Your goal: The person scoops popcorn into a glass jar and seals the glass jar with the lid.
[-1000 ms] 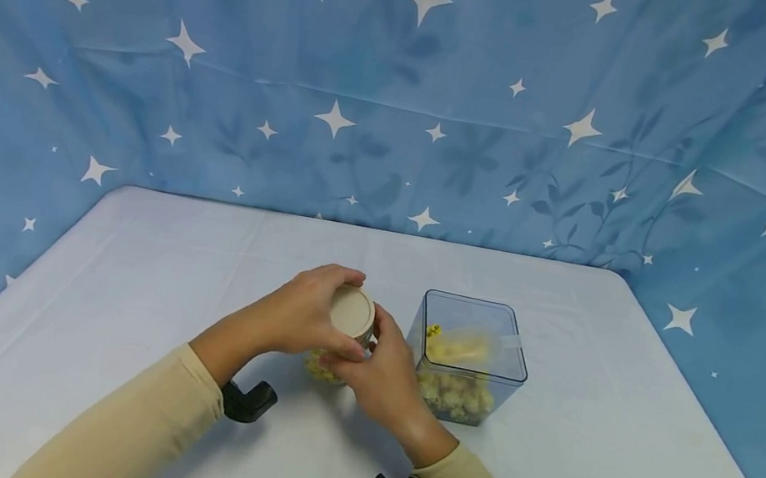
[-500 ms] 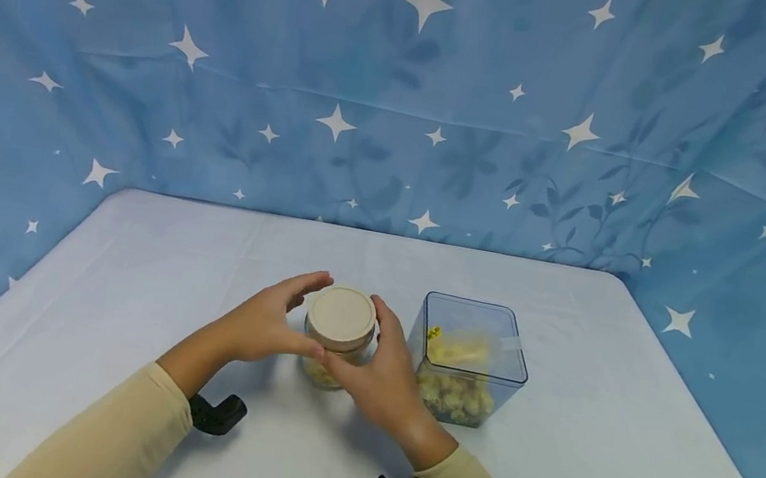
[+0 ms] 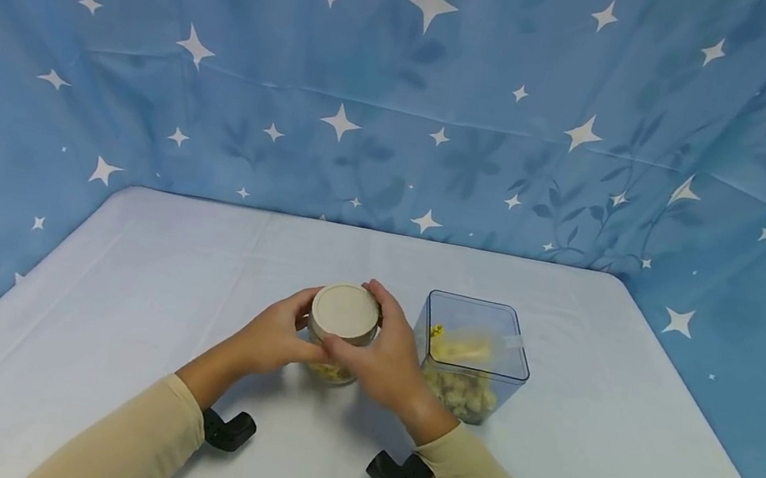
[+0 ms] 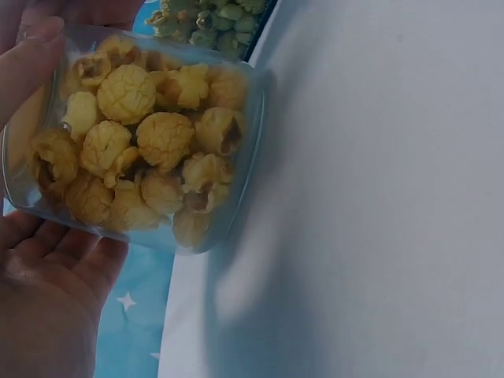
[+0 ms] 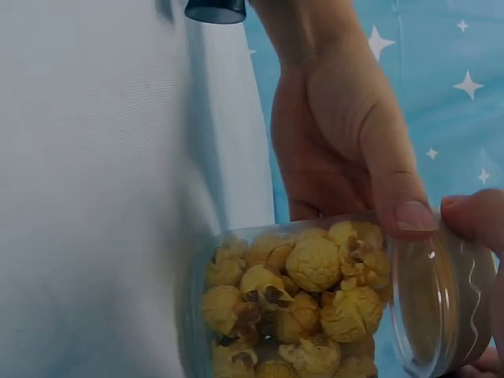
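Observation:
A clear jar [image 4: 157, 142] of caramel popcorn stands upright in the middle, its base close over the white table. Its round beige lid [image 3: 344, 313] sits on top. From the left, my left hand [image 3: 270, 334] grips the jar's body, thumb in front and fingers round the side. My right hand [image 3: 391, 363] holds the lid from the right, fingers at its far rim and thumb at its near rim. Part of the lid's side [image 5: 465, 303] shows in the right wrist view, with the two thumbs close together. The hands hide much of the jar in the head view.
Just right of the right hand stands a square clear bluish container [image 3: 507, 404], holding popcorn and a yellowish bag-like item [image 3: 467, 348]. A white cloth covers the table [image 3: 587, 476]. Behind hangs a blue curtain [image 3: 408, 91] with white stars. Black wrist cameras [image 3: 400, 474] hang below the sleeves.
My left hand has left the lid, spread wide, and closed lower round the jar. My right hand has shifted up onto the lid. The jar has turned from tilted to more upright.

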### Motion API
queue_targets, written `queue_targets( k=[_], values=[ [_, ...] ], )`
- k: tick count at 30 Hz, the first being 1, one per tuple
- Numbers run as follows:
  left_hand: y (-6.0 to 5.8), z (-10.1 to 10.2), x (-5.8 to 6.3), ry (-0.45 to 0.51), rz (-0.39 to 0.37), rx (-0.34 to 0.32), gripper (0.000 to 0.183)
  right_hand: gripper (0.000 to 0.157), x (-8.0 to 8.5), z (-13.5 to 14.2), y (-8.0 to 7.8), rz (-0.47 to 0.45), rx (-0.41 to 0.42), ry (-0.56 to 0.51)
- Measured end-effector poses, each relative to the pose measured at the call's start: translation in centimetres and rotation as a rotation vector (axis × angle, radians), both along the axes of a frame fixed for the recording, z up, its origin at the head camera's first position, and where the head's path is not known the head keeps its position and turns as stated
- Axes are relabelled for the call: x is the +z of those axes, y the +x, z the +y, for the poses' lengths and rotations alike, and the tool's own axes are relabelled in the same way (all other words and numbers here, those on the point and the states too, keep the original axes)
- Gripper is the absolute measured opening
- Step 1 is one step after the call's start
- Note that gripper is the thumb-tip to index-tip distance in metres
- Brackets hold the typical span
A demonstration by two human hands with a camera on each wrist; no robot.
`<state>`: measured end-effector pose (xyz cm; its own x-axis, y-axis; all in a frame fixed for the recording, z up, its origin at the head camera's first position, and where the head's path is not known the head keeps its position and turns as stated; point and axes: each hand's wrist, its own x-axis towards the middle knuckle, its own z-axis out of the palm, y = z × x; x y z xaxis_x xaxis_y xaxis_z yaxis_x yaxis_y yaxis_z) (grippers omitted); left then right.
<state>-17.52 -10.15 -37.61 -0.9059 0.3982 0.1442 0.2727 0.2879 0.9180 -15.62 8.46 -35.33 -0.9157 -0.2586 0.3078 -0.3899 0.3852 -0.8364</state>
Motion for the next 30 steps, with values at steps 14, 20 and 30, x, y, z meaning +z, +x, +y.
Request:
queue_targets(
  k=[14,20,30],
  values=[
    [1.4,0.4,2.0,-0.017,-0.02,0.0,0.078,0.075,0.0,-0.1,0.1,0.046,0.015,0.042],
    [0.7,0.2,1.0,-0.012,-0.035,0.01,0.079,0.086,-0.2,-0.3,0.1,0.063,-0.081,0.053],
    [0.0,-0.3,0.3,-0.044,-0.003,0.002,0.081,0.079,-0.3,-0.2,-0.2,0.055,0.01,0.05]
  ],
)
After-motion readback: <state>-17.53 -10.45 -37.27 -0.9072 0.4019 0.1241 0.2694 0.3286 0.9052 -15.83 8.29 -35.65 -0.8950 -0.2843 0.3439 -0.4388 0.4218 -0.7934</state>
